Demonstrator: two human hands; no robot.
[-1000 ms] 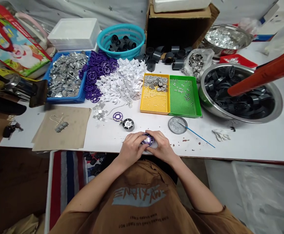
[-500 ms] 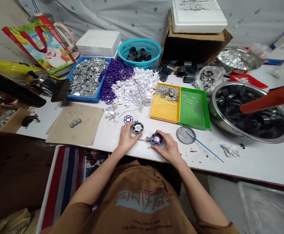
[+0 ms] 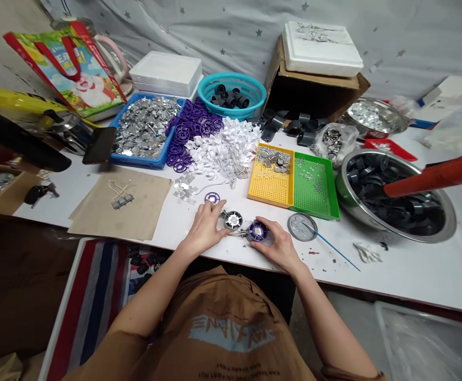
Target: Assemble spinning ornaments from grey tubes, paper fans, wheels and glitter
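My left hand (image 3: 205,228) is beside a round black housing (image 3: 233,219) with a silver, spoked face. Its fingers are spread, thumb close to the housing's near edge; whether they touch is hard to see. With fingers and thumb curved around its right side, my right hand (image 3: 280,242) grips a round housing topped by a purple spoked ring (image 3: 257,231). Thin wires (image 3: 236,233) run between the two housings, which sit on the white table. Just beyond my left fingers lies a loose purple ring (image 3: 212,198) with a white square in its middle.
Yellow (image 3: 272,182) and green (image 3: 316,190) trays with small metal parts stand ahead on the right. A dish (image 3: 302,227) holds a blue stick. A steel bowl (image 3: 425,233) of black parts is at right. White pieces (image 3: 226,143) are heaped behind; brown card (image 3: 123,211) lies left.
My left fingers have opened away from the black housing, which now sits closer to the purple-topped one. My right hand stays around its housing. The whole view has shifted slightly.
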